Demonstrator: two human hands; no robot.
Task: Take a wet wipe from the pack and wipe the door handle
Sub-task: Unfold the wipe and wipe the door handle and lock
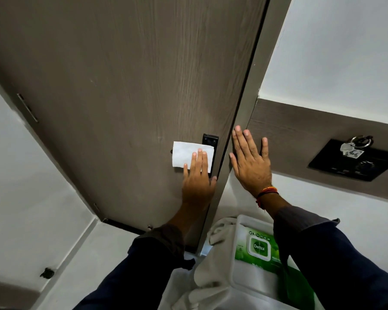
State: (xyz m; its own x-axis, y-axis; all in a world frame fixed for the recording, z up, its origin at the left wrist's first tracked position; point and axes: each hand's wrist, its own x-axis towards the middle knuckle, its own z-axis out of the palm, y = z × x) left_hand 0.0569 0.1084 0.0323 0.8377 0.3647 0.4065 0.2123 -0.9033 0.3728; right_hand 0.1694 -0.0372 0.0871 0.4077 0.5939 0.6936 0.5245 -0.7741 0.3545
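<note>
A white wet wipe (184, 155) lies spread over the black door handle (210, 140) on the grey-brown wooden door (121, 86). My left hand (197, 177) presses the wipe's lower right part against the handle, fingers flat and together. Only the handle's top plate and a small left tip show; the rest is hidden under the wipe. My right hand (251, 162) rests flat and spread on the door frame (244, 104) just right of the door's edge, holding nothing. The green and white Dettol wipe pack (258, 249) lies below, lid shut, partly hidden by my right sleeve.
A white cloth (211, 276) lies crumpled under and beside the pack. A black wall panel (349, 164) with keys on a ring (354, 146) sits on the wood strip at right. White walls flank the door; a hinge (27, 107) shows at left.
</note>
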